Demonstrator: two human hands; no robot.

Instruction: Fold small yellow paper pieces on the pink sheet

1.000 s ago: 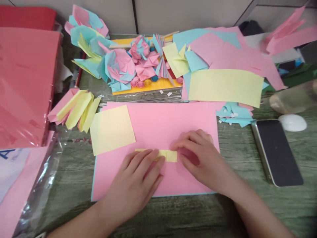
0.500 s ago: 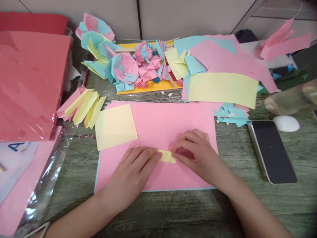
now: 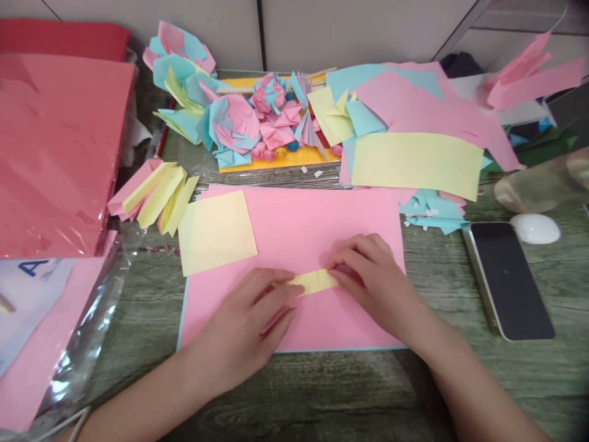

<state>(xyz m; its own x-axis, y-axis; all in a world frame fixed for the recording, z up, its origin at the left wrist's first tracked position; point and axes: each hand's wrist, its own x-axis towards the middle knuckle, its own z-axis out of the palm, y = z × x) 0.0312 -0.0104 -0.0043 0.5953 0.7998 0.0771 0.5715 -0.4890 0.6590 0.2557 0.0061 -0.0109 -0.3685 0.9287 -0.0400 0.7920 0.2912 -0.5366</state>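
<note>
Yellow strip [image 3: 314, 282] lies pinched between left hand [image 3: 248, 319] and right hand [image 3: 368, 276] fingers.

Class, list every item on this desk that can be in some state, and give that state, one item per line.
yellow strip: folded narrow, held at both ends
left hand: fingers on the strip's left end
right hand: pinching the strip's right end
pink sheet: flat, under the strip
yellow square: flat, unfolded
phone: screen dark, face up
</note>
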